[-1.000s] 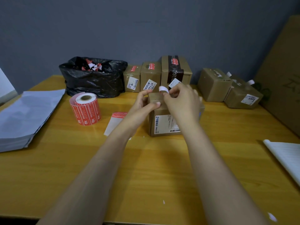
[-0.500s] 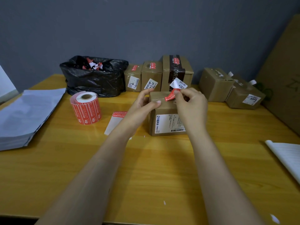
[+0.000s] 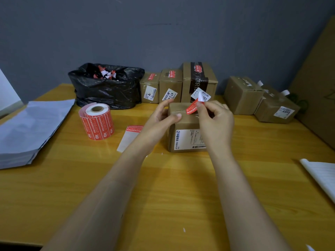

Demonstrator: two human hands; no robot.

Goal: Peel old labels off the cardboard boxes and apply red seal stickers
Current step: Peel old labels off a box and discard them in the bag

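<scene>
A wooden table [image 3: 163, 196] fills the lower half of the frame, and 2 bare forearms reach up across it toward the centre. At the right edge lies a sheaf of white paper [image 3: 322, 176].

In the centre stands a cardboard box [image 3: 186, 122] with a white shipping label [image 3: 188, 139] on its near face. The left hand [image 3: 159, 120] grips the box's upper left corner, thumb on top. The right hand [image 3: 215, 120] pinches a red seal sticker [image 3: 192, 107] between thumb and forefinger. The sticker slants upward, its lower end meeting the box top.

Left of centre stands a roll of red stickers [image 3: 97, 122], with a white backing strip [image 3: 129, 136] between it and the box. A stack of grey mailer bags [image 3: 27, 127] sits at the left edge.

Farther back are a black bag [image 3: 107, 87] holding red and white scraps, a row of 3 boxes [image 3: 170, 86] and, at upper right, 2 more boxes [image 3: 243, 95] against a grey wall [image 3: 163, 33].
</scene>
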